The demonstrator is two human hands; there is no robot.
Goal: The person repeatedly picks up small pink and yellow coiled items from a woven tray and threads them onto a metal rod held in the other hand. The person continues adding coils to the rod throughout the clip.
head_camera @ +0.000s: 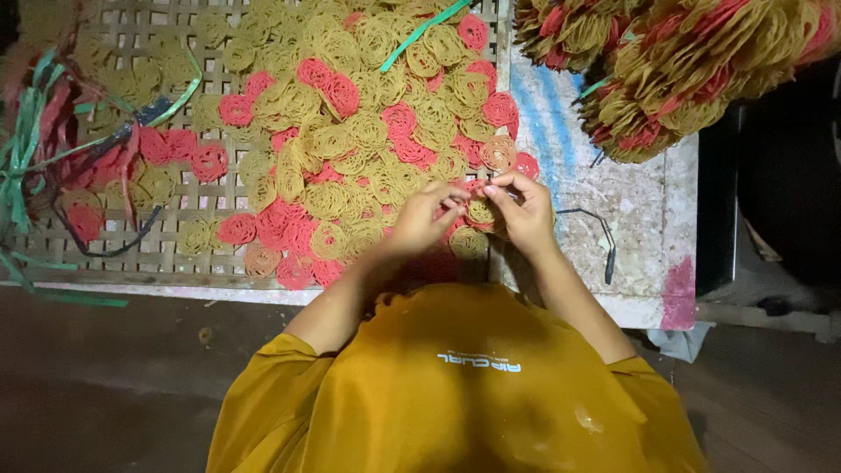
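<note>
Head view: just below the middle of the frame both hands meet over the near edge of a woven bamboo tray (pixel 149 254). The left hand (pixel 425 219) has its fingers curled inward, tips pressed on a small yellow coiled cracker (pixel 480 212) that sits between the two hands. The right hand (pixel 526 210) pinches the same piece from the other side, thumb and forefinger closed on it. Held close between both sets of fingertips, the brittle coil seems steadied so it does not snap.

Across the upper middle of the frame lies a heap of loose crackers (pixel 359 140), yellow and pink lacy rounds, spread flat on the lattice, probably so air passes under them. At the upper right, tied bundles (pixel 674 61) of the same rounds stand stacked on edge. At the left edge is a tangle of green plastic strips (pixel 26 149). Right of the hands, on the worn painted tabletop (pixel 631 219), lies a bent wire tool (pixel 600 232), within easy reach. The yellow shirt (pixel 455 385) fills the bottom of the frame.
</note>
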